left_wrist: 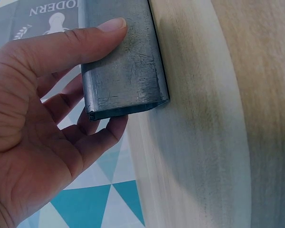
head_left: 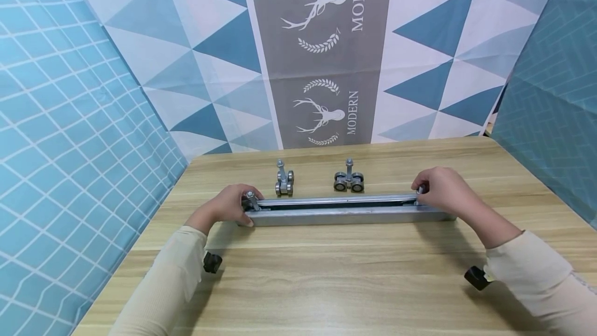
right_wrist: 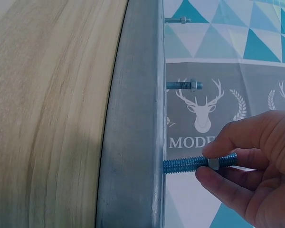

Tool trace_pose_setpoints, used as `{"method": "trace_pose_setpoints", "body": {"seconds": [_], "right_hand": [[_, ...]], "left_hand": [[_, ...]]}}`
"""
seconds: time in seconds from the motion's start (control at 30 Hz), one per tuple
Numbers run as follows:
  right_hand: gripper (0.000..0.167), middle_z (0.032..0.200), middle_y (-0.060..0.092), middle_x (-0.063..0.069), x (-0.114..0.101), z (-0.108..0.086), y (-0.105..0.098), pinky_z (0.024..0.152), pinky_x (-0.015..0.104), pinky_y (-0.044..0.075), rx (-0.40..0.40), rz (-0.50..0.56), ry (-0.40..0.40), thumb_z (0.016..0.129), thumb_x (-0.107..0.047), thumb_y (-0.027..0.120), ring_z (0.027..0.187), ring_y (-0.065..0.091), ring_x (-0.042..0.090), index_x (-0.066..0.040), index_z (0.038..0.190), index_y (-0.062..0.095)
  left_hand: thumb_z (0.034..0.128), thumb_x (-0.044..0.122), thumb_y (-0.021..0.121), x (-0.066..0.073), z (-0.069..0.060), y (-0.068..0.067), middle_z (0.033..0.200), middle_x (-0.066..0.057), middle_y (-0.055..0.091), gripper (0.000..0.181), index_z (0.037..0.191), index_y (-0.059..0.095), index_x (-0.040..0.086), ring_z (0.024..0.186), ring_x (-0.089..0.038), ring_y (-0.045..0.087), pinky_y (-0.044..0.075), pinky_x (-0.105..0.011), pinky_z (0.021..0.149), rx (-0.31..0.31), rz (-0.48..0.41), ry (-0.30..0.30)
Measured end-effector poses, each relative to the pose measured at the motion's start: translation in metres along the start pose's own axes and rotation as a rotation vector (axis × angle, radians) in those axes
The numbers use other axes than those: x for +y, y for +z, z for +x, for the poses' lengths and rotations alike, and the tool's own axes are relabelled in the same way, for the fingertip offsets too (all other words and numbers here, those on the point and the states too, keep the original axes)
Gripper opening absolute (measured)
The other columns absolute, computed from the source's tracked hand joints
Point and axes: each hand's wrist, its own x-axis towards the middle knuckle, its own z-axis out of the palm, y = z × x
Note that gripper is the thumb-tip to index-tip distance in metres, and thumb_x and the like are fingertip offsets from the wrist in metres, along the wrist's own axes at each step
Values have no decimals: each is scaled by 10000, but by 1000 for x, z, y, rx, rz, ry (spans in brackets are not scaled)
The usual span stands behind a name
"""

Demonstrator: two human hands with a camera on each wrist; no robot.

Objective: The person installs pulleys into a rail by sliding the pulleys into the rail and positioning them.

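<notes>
A grey metal C-channel track (head_left: 345,215) lies lengthwise across the table, its slot facing up. My left hand (head_left: 230,204) grips the track's left end; in the left wrist view the thumb lies along its side wall (left_wrist: 126,71) and fingers reach round the open end. Close to that hand, a bolt (head_left: 252,200) stands up from the slot, tilted. At the right end, my right hand (head_left: 440,188) pinches a threaded bolt (right_wrist: 183,165) at its hex nut (right_wrist: 213,163) between thumb and fingers. Whatever the bolt joins inside the track is hidden.
Behind the track stand two four-wheeled roller trolleys with upright bolts, one left (head_left: 284,182) and one right of it (head_left: 349,180). Patterned cloth (head_left: 322,118) hangs along the wood-grain table's (head_left: 326,274) back edge, and blue cloth (head_left: 70,144) on the left.
</notes>
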Motion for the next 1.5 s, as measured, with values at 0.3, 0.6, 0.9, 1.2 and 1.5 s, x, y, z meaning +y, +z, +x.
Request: {"method": "trace_pose_setpoints", "body": {"seconds": [0.3, 0.6, 0.9, 1.2, 1.5], "right_hand": [[119, 756, 655, 52, -3, 1, 4, 587, 355, 461, -3, -1, -15, 747, 31, 714, 648, 543, 169, 28, 865, 711], [119, 756, 655, 53, -11, 4, 6, 600, 358, 470, -5, -3, -27, 737, 36, 712, 658, 549, 173, 25, 856, 711], [115, 754, 656, 53, -14, 6, 9, 595, 349, 469, 2, 6, -35, 734, 39, 713, 657, 548, 175, 17, 848, 713], [104, 728, 644, 29, -18, 8, 12, 594, 347, 465, 2, 0, -58, 729, 34, 722, 641, 541, 161, 2, 827, 713], [116, 743, 648, 43, -24, 11, 14, 596, 349, 464, -3, -2, -54, 724, 39, 716, 652, 544, 171, 2, 834, 713]], "left_hand": [[575, 79, 933, 0, -1, 2, 1150, -53, 639, 609, 1128, 688, 148, 1044, -260, 572, 460, -501, 922, 0, -14, -14], [578, 80, 933, 1, -3, 1, 1144, -47, 638, 607, 1129, 687, 152, 1026, -247, 567, 459, -503, 918, 0, -9, -29], [582, 73, 928, 0, -4, 0, 1136, -49, 637, 611, 1136, 682, 148, 1027, -251, 566, 458, -504, 919, -4, -15, -30], [575, 70, 928, 0, -2, 1, 1142, -48, 638, 615, 1133, 684, 153, 1048, -258, 569, 454, -504, 932, -3, -21, -33], [575, 72, 932, -1, 0, 2, 1172, -49, 634, 612, 1130, 688, 159, 1058, -251, 564, 451, -502, 938, 2, -19, -34]]}}
